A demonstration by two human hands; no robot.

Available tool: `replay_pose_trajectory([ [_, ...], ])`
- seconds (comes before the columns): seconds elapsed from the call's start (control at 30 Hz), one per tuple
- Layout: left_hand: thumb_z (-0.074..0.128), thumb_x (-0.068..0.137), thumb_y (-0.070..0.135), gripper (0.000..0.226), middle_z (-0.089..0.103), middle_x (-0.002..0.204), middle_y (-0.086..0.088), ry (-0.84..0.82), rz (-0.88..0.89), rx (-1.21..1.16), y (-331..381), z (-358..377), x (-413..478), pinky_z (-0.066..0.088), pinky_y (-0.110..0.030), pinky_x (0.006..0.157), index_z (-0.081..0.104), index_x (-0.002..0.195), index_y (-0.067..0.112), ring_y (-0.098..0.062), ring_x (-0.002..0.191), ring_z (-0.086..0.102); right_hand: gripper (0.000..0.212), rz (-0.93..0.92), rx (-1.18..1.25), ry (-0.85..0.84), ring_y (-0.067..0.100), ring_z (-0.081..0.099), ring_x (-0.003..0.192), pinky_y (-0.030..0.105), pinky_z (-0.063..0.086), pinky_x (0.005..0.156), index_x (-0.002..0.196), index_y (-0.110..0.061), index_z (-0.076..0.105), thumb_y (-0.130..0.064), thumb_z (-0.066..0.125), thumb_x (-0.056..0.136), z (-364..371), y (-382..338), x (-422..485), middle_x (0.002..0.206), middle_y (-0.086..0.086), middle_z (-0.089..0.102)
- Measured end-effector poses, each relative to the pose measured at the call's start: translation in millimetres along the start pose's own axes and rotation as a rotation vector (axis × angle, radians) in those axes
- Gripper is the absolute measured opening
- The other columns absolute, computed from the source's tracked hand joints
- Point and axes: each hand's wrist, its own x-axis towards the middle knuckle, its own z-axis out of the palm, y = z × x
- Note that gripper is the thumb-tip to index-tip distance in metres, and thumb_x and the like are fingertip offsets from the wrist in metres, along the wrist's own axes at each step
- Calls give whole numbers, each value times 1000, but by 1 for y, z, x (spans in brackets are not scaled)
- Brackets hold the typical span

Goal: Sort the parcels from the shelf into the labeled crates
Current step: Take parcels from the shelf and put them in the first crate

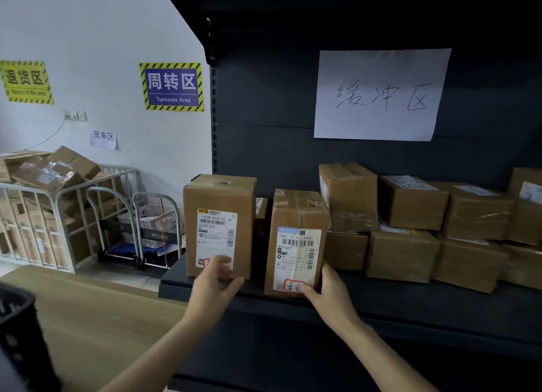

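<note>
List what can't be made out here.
Head view:
Red-circled mark on the left parcel: covered by the left hand.
Small box between it and the right parcel: mostly hidden.
Dark crate, lower left: cut off by the frame edge, no label visible.
Label fine print: too small.

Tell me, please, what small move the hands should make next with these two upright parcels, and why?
Probably draw both off the dark metal shelf together. The left hand grips the lower edge of the left brown cardboard parcel, the right hand the lower corner of the right brown cardboard parcel, and both stand at the front edge.
</note>
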Motion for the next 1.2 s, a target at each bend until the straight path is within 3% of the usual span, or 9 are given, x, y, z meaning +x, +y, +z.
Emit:
replay_pose_trajectory([
  [0.1, 75, 76, 11, 32, 60, 81, -1, 112, -13, 42, -13, -24, 4, 46, -24, 64, 49, 94, 15, -20, 74, 60, 55, 13, 22, -5, 10, 48, 122, 25, 39, 102, 134, -20, 40, -15, 64, 85, 3, -2, 3, 133, -4, 52],
  [0.23, 78, 73, 14, 48, 52, 101, -4, 167, -72, 120, -30, -49, 16, 42, -27, 79, 47, 109, 9, -23, 97, 53, 57, 23, 32, -4, 12, 48, 123, 28, 39, 103, 137, -18, 39, -15, 64, 85, 10, -6, 8, 133, -2, 52],
  [0.37, 79, 72, 19, 82, 45, 134, -11, 49, -111, 173, -40, -63, 34, 37, -40, 106, 33, 139, 8, -25, 125, 41, 58, 30, 16, -27, 13, 46, 125, 27, 36, 103, 139, -19, 37, -18, 63, 87, 19, -12, 13, 135, -1, 50],
  [0.5, 80, 69, 27, 102, 30, 150, -5, -100, -73, 340, -50, -70, 50, 26, -40, 113, 16, 147, 15, -23, 139, 24, 57, 32, 5, -44, 13, 45, 126, 27, 36, 104, 139, -20, 37, -17, 62, 87, 24, -16, 19, 136, -1, 49],
  [0.77, 78, 65, 34, 91, 45, 138, 3, -287, 19, 508, -64, -71, 76, 39, -38, 103, 27, 140, 26, -18, 131, 38, 69, 56, -74, -101, 10, 46, 124, 20, 34, 99, 138, -22, 34, -19, 71, 80, 23, -17, 29, 134, -4, 49],
  [1.03, 75, 72, 19, 90, 58, 127, 0, -277, -24, 407, -81, -60, 86, 42, -27, 88, 19, 143, 20, -22, 116, 55, 77, 102, -75, -150, 8, 46, 125, 17, 33, 97, 140, -25, 29, -12, 72, 78, 26, -13, 31, 136, -7, 51],
  [1.2, 73, 74, 13, 80, 61, 118, -1, -263, -43, 343, -84, -59, 83, 44, -27, 88, 26, 139, 18, -24, 112, 58, 79, 94, -57, -145, 7, 44, 126, 17, 31, 98, 142, -27, 26, -11, 71, 79, 26, -14, 29, 137, -9, 49],
])
